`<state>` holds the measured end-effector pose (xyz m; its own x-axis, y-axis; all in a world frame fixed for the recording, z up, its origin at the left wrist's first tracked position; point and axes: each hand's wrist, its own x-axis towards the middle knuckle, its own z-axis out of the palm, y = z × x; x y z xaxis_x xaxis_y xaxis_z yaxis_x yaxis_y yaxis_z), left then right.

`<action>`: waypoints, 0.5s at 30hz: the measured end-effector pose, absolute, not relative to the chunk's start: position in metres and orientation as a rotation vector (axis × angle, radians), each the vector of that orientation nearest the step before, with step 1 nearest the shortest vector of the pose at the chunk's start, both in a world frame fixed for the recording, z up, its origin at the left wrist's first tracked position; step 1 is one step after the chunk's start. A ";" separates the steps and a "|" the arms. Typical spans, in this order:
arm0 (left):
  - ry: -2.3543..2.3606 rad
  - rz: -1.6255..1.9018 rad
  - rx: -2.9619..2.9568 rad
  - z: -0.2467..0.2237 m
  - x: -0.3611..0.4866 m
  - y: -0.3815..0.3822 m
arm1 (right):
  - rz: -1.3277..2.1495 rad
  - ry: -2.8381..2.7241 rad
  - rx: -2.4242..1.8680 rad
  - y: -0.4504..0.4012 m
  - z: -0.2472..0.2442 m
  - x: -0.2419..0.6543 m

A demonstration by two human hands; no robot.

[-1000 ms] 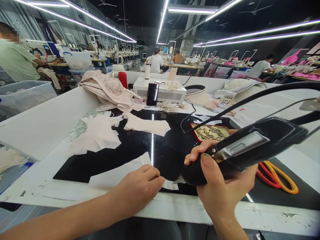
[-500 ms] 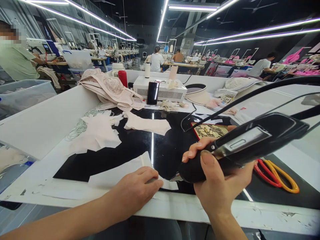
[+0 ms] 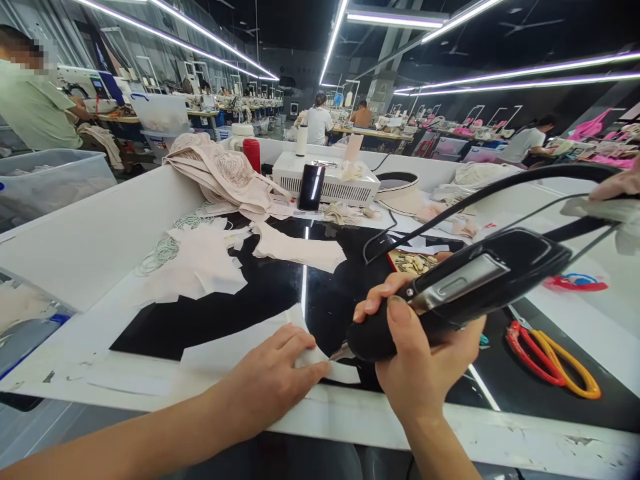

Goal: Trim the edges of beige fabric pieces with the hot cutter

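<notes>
My right hand (image 3: 425, 353) is wrapped round a black handheld tool (image 3: 450, 287) with a silver plate, a cable at its rear and a small metal tip. That tip points left, beside the fingertips of my left hand (image 3: 275, 373). Thumb and fingers of my left hand pinch the edge of a white fabric piece (image 3: 225, 343), which lies on the black table surface (image 3: 280, 287) near the front edge. Whether the tip touches the fabric is unclear.
Red and orange scissors (image 3: 550, 360) lie at the right. Beige cut pieces (image 3: 300, 247) and stacked bra parts (image 3: 215, 170) sit farther back, near a phone (image 3: 311, 187) and a red-rimmed tray (image 3: 413, 261). Another person's hand (image 3: 617, 185) shows at the right edge.
My right hand has brought the tool slightly left, its tip closer to my left fingertips. Another person's hand with pale fabric has appeared at the right edge.
</notes>
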<state>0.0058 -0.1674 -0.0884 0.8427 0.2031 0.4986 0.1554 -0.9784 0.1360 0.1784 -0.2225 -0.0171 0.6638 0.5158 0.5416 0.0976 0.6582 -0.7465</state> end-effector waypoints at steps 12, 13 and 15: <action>0.293 0.868 2.959 -0.089 0.005 -0.168 | 0.287 -0.814 -0.865 -0.216 -0.017 0.174; 0.299 0.874 2.960 -0.089 0.005 -0.167 | 0.285 -0.807 -0.863 -0.215 -0.017 0.174; 0.301 0.879 2.948 -0.090 0.005 -0.167 | 0.277 -0.801 -0.857 -0.213 -0.016 0.174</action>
